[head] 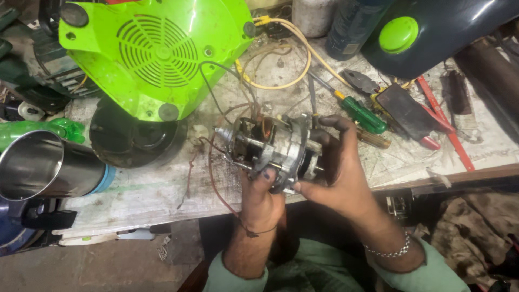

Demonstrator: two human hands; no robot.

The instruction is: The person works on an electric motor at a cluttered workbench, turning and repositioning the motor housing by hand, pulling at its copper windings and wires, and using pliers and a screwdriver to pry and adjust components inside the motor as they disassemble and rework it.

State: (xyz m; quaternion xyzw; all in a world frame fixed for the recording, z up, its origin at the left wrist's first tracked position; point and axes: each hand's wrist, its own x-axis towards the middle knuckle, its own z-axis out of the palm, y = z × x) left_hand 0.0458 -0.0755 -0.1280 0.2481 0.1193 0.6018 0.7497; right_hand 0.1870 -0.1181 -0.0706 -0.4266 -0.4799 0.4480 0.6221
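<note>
At the desk (151, 194) centre, the left hand (261, 203) and right hand (338, 173) both clasp a small electric motor (270, 146), a bright green housing (157, 54) lying at ten o'clock, seemingly mid-inspection.

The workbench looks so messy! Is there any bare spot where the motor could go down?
Yes: the pale bench top lies bare between the shiny steel cup and the left hand, below the black round base. Right of the right hand, the green-handled screwdriver, red tool and yellow wire crowd it.

Head camera — looks steeply down, close over workbench (151, 194).
</note>
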